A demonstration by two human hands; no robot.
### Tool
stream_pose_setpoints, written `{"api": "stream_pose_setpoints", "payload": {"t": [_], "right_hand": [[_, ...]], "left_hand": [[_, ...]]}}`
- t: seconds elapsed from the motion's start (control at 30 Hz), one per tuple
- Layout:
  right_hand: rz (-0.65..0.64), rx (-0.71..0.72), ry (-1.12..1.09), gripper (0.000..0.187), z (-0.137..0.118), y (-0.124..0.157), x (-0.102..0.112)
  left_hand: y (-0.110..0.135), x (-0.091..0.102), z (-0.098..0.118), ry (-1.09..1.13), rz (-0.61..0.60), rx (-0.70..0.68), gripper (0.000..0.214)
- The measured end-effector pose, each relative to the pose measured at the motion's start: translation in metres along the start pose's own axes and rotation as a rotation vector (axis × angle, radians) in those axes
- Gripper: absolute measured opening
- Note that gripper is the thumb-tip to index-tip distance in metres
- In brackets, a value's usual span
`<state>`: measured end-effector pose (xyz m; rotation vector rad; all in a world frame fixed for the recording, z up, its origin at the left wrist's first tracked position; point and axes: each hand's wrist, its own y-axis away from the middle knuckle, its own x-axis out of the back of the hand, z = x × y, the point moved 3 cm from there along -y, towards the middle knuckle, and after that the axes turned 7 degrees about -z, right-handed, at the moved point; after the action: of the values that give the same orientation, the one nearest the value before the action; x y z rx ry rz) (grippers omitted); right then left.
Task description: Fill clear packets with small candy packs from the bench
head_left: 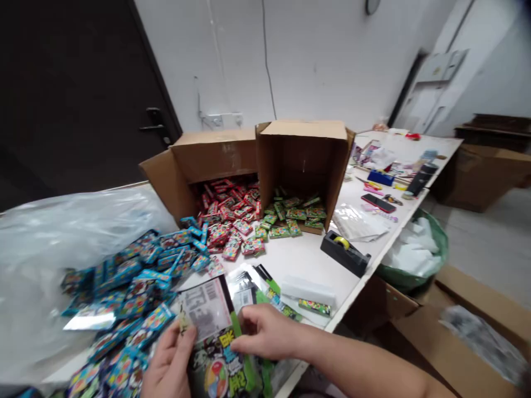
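Both my hands are at the bottom of the view, at the table's near edge. My left hand (168,362) pinches the edge of a green printed snack bag (218,370), whose grey barcode label (205,307) faces up. My right hand (265,331) grips the same bag from the other side, its fingers on the green edge. A heap of blue foil packets (133,284) lies just left of my left hand. Further off are a heap of red packets (228,224) and a heap of green packets (290,218).
Two cardboard boxes (302,160) lie on their sides at the table's far end, behind the heaps. A tape dispenser (345,253) stands to the right, and a phone (378,203) lies among clutter beyond it. A clear plastic sheet (62,249) spreads left. A green bin (415,249) and cardboard (456,342) sit below the right edge.
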<state>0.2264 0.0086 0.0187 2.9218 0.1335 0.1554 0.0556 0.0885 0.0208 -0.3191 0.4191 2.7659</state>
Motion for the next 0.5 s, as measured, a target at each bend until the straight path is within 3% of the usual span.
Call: {"api": "stream_pose_setpoints", "payload": {"t": [0.1,0.17,0.23,0.37,0.5], "right_hand": [[-0.066,-0.064,-0.144,0.037,0.009,0.009,-0.004],[-0.107,-0.059,-0.183,0.036,0.011,0.013,-0.003],[-0.061,0.022,-0.219,0.036,0.009,0.015,0.003],[0.148,0.225,-0.240,0.061,0.001,0.016,0.012],[0.138,0.271,-0.158,0.053,0.003,0.022,0.000]], "left_hand": [[0.014,-0.015,-0.007,0.141,-0.012,0.090,0.072],[0.023,-0.022,-0.008,0.147,-0.024,0.022,0.080],[0.032,-0.024,-0.009,0.103,-0.063,-0.069,0.086],[0.043,-0.020,-0.015,0.002,-0.251,-0.150,0.082],[0.052,-0.007,-0.013,-0.052,-0.380,-0.112,0.085]]}}
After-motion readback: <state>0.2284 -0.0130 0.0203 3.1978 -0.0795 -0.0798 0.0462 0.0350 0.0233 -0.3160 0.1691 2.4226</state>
